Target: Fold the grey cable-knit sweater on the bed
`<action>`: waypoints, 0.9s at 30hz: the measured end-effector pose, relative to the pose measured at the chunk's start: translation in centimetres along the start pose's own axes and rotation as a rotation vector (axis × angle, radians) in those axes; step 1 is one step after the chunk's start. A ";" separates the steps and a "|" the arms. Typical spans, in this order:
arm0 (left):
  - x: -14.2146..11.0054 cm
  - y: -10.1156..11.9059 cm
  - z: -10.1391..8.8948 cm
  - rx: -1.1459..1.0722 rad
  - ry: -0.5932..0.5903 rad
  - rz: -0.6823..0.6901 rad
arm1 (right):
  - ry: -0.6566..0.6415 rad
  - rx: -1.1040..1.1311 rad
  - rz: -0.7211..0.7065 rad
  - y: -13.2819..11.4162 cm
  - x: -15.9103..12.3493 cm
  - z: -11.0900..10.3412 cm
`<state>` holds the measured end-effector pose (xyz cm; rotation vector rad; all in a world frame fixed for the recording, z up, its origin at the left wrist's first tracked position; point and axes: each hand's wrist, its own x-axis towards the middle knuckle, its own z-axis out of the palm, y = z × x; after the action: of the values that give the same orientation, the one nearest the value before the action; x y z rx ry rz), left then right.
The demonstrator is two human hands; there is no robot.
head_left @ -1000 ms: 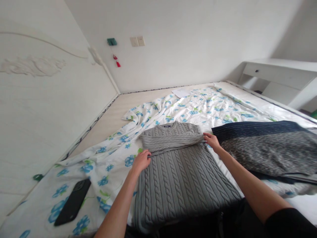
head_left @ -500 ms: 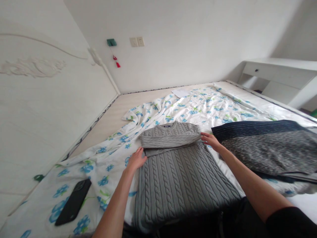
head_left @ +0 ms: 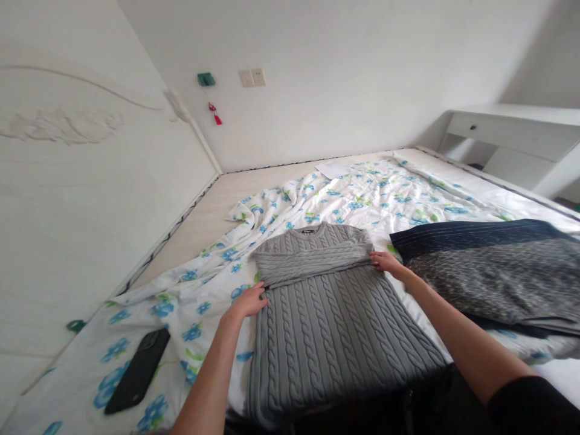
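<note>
A grey cable-knit sweater (head_left: 330,326) lies flat on the bed, its neckline pointing away from me and its sleeves folded across the chest. My left hand (head_left: 249,301) is at the sweater's left side, with thumb and fingers closed on the edge just below the folded sleeves. On the other side, my right hand (head_left: 386,264) pinches the sleeve fold at the sweater's right edge. The sweater's bottom hem lies close to my body, partly in shadow.
Dark folded clothing (head_left: 489,266) lies to the right. A black phone (head_left: 138,370) rests at the left on the floral sheet (head_left: 194,302). Farther back are a sheet of paper (head_left: 332,170), the wall and a white desk (head_left: 512,139). A pale headboard (head_left: 81,211) rises at the left.
The folded sleeves now lie flatter and slightly lower across the chest. My right hand has moved slightly down and right, and my left hand slightly down, along the sweater's edges.
</note>
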<state>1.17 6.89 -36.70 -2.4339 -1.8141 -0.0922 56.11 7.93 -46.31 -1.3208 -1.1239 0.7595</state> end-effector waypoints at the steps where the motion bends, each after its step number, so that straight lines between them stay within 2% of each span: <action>1: 0.0 0.1 -0.1 0.010 -0.003 0.005 | 0.028 -0.027 -0.041 -0.1 0.2 -0.1; 4: -0.1 0.4 -0.1 0.009 0.003 0.014 | 0.138 -0.042 -0.230 -0.6 0.5 -0.6; 6: -0.2 0.5 0.1 -0.017 0.018 0.013 | 0.178 -0.044 -0.292 -0.7 0.5 -0.9; 11: 0.1 0.2 0.5 -0.161 0.011 0.019 | 0.073 -0.294 -0.169 0.2 0.0 -0.8; 15: 0.7 0.0 0.6 -0.195 0.048 0.013 | 0.085 -0.425 -0.176 0.9 -0.1 -0.9; 18: 1.3 0.2 0.9 -0.167 0.135 0.003 | 0.092 -0.426 -0.219 1.2 -0.1 -1.2; 20: 1.6 0.2 1.1 -0.188 0.229 -0.105 | 0.104 -0.423 -0.209 1.4 0.0 -1.5; 22: 1.9 0.2 1.3 -0.295 0.289 -0.268 | 0.131 -0.403 -0.154 1.5 0.1 -1.8; 24: 2.1 0.1 1.7 -0.513 0.292 -0.388 | 0.143 -0.330 -0.090 1.7 0.2 -1.9; 27: 2.2 -0.1 2.5 -0.868 0.272 -0.403 | 0.097 -0.122 -0.002 2.1 0.2 -1.9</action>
<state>1.64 9.31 -38.91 -2.2185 -2.4136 -1.4264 58.32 7.78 -48.08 -1.4428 -1.1079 0.6266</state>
